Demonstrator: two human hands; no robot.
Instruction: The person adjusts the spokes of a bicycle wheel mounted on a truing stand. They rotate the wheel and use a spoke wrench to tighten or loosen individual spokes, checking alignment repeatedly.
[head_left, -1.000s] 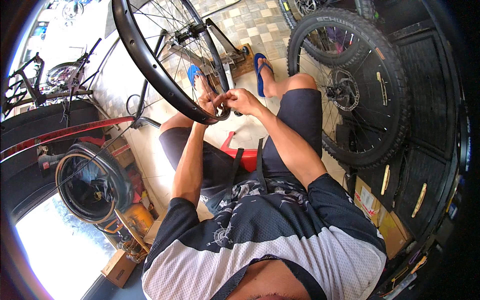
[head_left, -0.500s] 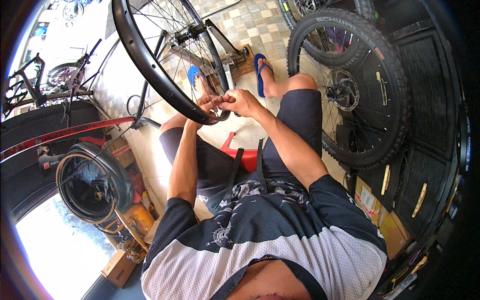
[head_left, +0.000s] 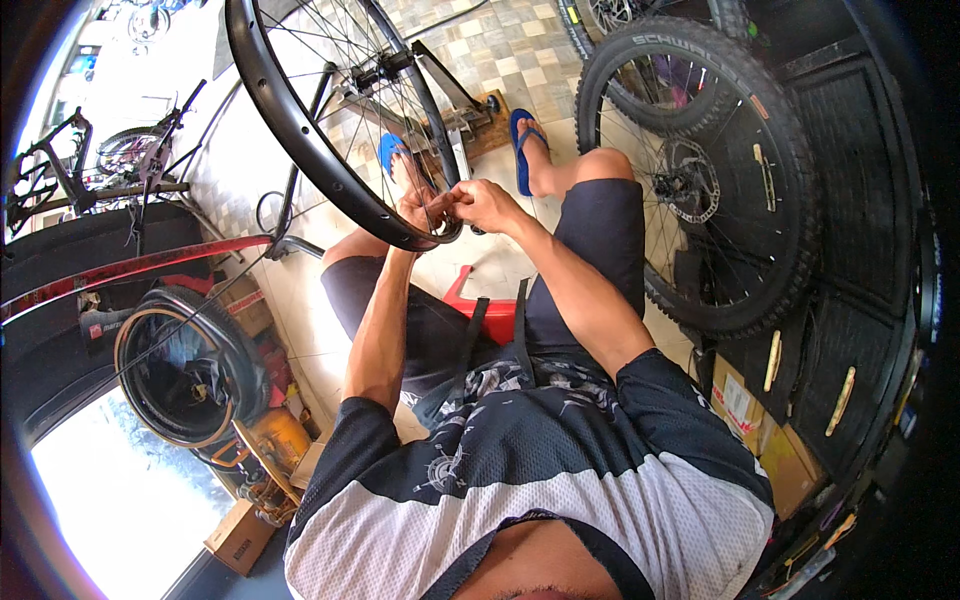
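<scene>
A bare black wheel rim (head_left: 330,180) with spokes and a hub (head_left: 378,70) stands upright in a metal truing stand (head_left: 455,95) on a wooden base (head_left: 495,128). At the rim's lower end, my left hand (head_left: 420,210) is curled among the spokes, fingertips turned toward my right. My right hand (head_left: 480,208) meets it there from the right, thumb and finger pinched together. The small part between my fingers is too hidden to name. Below, between my thighs, is a red plastic seat (head_left: 480,315).
Tyred wheels (head_left: 790,230) lean against black panels at my right. To my left are a red frame tube (head_left: 130,270), bike frames (head_left: 65,175), stacked tyres (head_left: 255,365) and cardboard boxes (head_left: 235,535). My sandalled feet (head_left: 530,145) flank the stand.
My fingers and left forearm have shifted slightly at the same spot on the rim. The wheel and stand look unmoved.
</scene>
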